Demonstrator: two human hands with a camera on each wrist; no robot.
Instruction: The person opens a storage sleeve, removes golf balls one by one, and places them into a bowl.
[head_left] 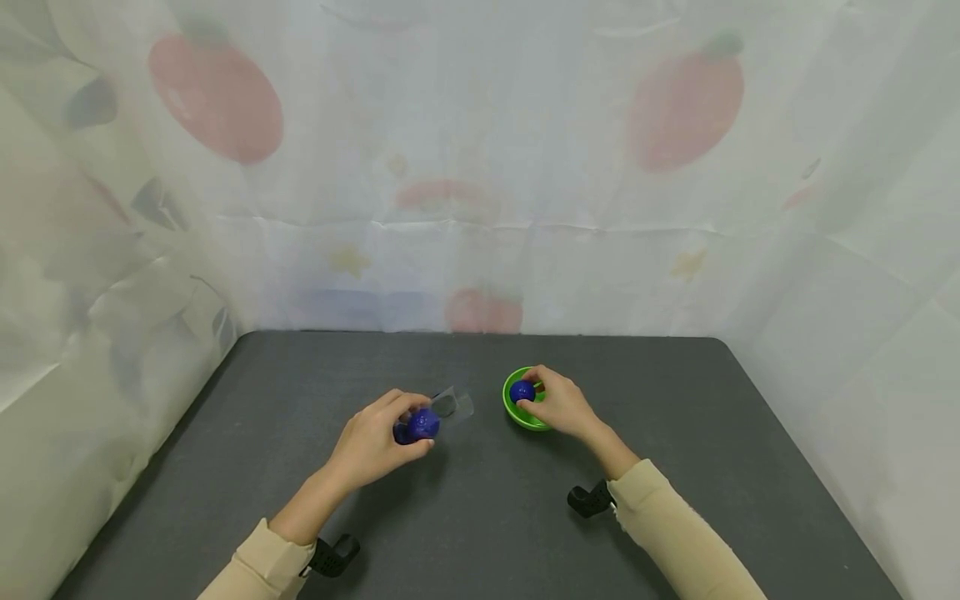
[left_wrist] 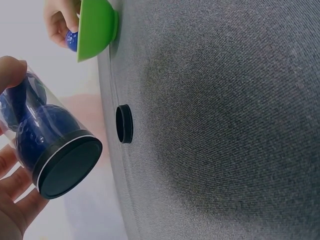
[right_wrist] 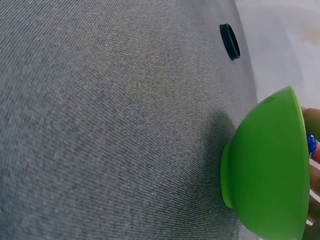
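Clear tube (head_left: 442,412) with black cap, blue balls inside, lies tilted in the curled fingers of the left hand (head_left: 371,446) above the counter (head_left: 300,392). Green bowl (head_left: 525,400) stands on the counter; right hand (head_left: 562,406) pinches a blue ball (head_left: 521,391) over it. Dark grey counter, fruit-print curtain (head_left: 480,167) behind.

Only a black lid (left_wrist: 124,123) interrupts the open mat (head_left: 675,433) beside the green bowl (head_left: 525,412).

Dark grey felt-like surface (head_left: 480,517), rounded far corners. Translucent white curtain (head_left: 480,167) encloses it from 9 through 12 to 3 o'clock; faded red fruit prints at 11 and 1. Light soft, even.
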